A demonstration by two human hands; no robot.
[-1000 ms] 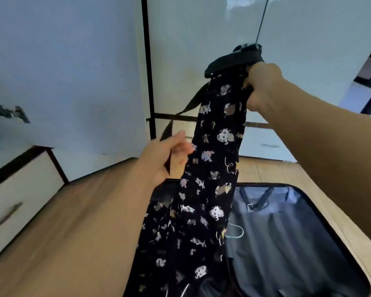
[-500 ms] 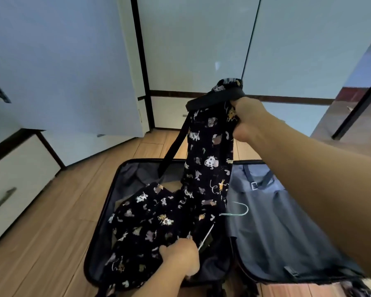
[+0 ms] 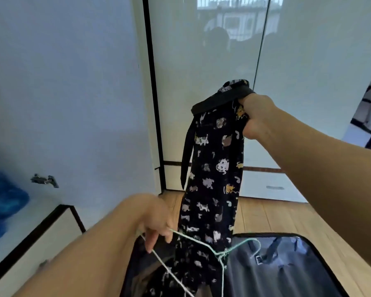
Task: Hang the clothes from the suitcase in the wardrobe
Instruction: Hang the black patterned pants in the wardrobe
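My right hand grips the top of a black garment with a cat print and holds it up in front of the wardrobe doors. The cloth hangs down into the open suitcase on the floor. My left hand holds a thin mint-green wire hanger by one arm, low and left of the garment, just above the suitcase. The hanger's hook points right over the grey lining.
An open white wardrobe door with a metal hinge stands at the left. Something blue shows inside at the far left. White drawers sit below it. Wooden floor surrounds the suitcase.
My left hand has picked the hanger out of the suitcase and lifted it. My right hand has raised the garment higher, and the view has tilted up.
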